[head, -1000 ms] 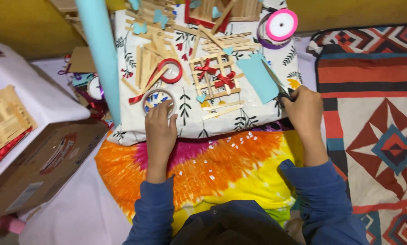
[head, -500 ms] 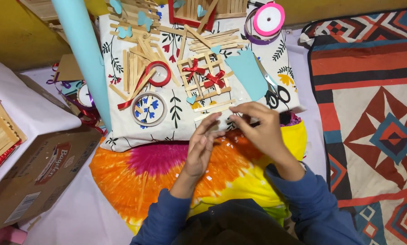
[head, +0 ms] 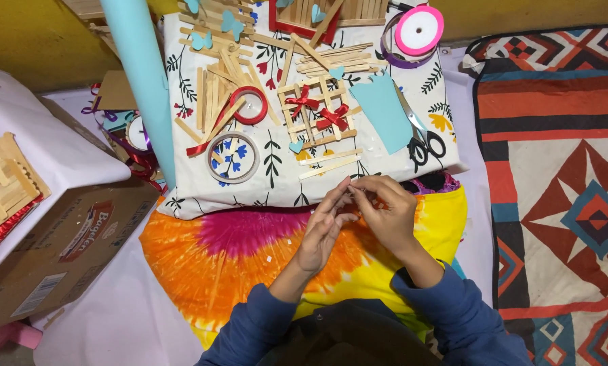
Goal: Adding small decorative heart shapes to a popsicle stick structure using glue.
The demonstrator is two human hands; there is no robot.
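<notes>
Single head-worn view, looking steeply down from above the person's lap. Near range: forearms fill the lower frame, floral cloth point(head: 277, 177) with craft sticks ahead, patterned rug point(head: 561, 169) at right.

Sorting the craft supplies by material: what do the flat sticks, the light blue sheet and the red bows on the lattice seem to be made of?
Flat sticks: probably bare wood, pale tan and matte, like craft sticks. Light blue sheet: looks like paper or thin card, flat, matte, with clean-cut edges; foam cannot be ruled out. Red bows: apparently thin ribbon, tied in loops, slightly glossy.
</notes>
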